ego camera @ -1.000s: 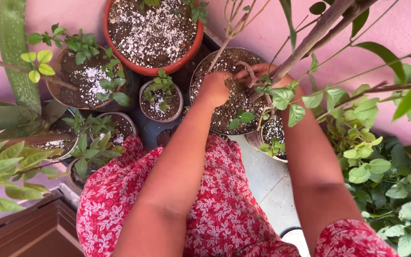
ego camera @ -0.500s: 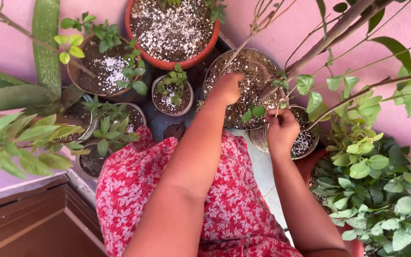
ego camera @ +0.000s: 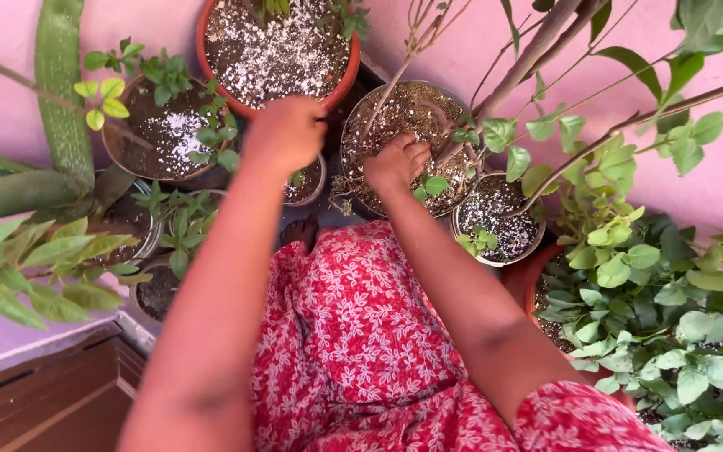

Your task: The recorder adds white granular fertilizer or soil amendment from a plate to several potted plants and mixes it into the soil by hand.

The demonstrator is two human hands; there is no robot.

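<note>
Neither hand's grip could be read for certain in the head view: the left hand (ego camera: 284, 134) was curled into a loose fist, knuckles up, over the small pot (ego camera: 305, 180) in the middle of the cluster, and whether it held anything was hidden. Half a second earlier that hand had been at the rim of the dark pot (ego camera: 407, 142) with the woody stems; it had since swung left and now hung just below the big red pot (ego camera: 274, 54) of white-flecked soil. The right hand (ego camera: 397, 161) had moved the other way, leaving the little speckled pot (ego camera: 495, 222) at the right and coming to rest on the soil of the dark pot, fingers bent down into it beside a small green shoot (ego camera: 433, 186). So the work had shifted: the dark pot was now under the right hand and the small pot under the left. A red flowered dress (ego camera: 353, 335) filled the foreground.
</note>
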